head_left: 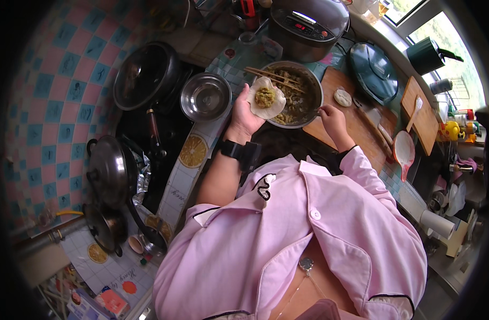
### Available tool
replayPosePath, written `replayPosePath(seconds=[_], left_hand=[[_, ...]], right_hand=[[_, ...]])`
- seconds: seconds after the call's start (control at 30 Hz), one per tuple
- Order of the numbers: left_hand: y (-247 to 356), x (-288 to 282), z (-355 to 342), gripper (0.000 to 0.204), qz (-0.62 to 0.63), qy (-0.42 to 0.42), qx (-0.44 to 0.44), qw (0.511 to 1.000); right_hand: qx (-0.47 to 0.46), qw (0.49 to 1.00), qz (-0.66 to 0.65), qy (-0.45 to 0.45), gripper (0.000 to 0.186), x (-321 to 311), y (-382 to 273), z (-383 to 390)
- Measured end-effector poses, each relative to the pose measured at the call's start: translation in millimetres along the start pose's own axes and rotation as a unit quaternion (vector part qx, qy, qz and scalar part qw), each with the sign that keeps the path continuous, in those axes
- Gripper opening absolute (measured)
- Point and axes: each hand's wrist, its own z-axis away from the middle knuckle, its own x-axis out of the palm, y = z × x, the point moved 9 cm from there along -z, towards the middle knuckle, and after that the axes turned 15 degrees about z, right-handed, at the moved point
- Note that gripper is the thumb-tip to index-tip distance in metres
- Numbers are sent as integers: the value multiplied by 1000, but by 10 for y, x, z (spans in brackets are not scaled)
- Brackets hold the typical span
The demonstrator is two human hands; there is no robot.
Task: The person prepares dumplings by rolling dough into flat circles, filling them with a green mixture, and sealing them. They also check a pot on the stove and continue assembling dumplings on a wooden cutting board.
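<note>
My left hand holds a round, flat dough wrapper on its palm and fingers. A mound of yellow-green chopped filling sits in the wrapper's middle. Just behind and to the right stands a steel bowl with more filling inside. A pair of wooden chopsticks lies across the bowl, with the tips in the filling. My right hand is closed at the bowl's right rim, its fingertips pinching the edge there. Part of the bowl's near left side is hidden by the wrapper.
To the right, a wooden board carries a dough piece, a rolling pin and a knife. A spoon-shaped scoop lies beside it. An empty steel basin and a lidded pan stand left. Behind sits a rice cooker.
</note>
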Motion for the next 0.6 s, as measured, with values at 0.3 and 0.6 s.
replayPosePath(seconds=[0.3, 0.6], left_hand=[[-660, 456, -41, 64, -6, -33, -114, 993], [-1345, 769, -38, 52, -15, -71, -204, 976]], right_hand=[[-404, 896, 97, 157, 39, -1076, -1397, 493], [-365, 908, 48, 199, 22, -1485, -1157, 558]])
